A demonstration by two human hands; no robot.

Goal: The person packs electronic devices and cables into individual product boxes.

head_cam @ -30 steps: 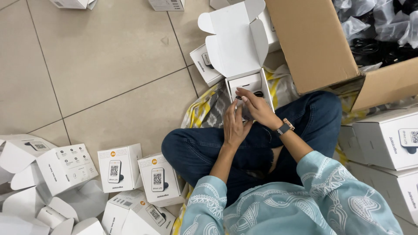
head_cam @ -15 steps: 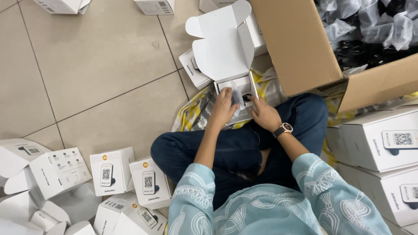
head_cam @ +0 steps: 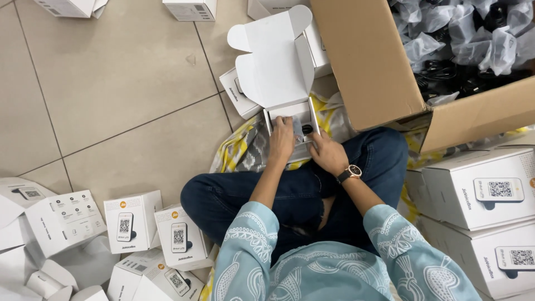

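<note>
Bare beige floor tiles [head_cam: 111, 100] left of the fingers [head_cam: 281, 125], raised white cardboard lid [head_cam: 273, 61] just ahead, big brown cardboard box [head_cam: 368, 61] blocking the right

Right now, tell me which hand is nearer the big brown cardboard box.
Right. The right hand rests at the open white box's right edge, just below the cardboard box. The left hand sits farther left, reaching into the white box.

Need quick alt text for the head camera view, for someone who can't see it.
Seated cross-legged on a tiled floor, a person has the left hand and right hand at a small open white box. A large cardboard carton of bagged items stands beside it.
</note>
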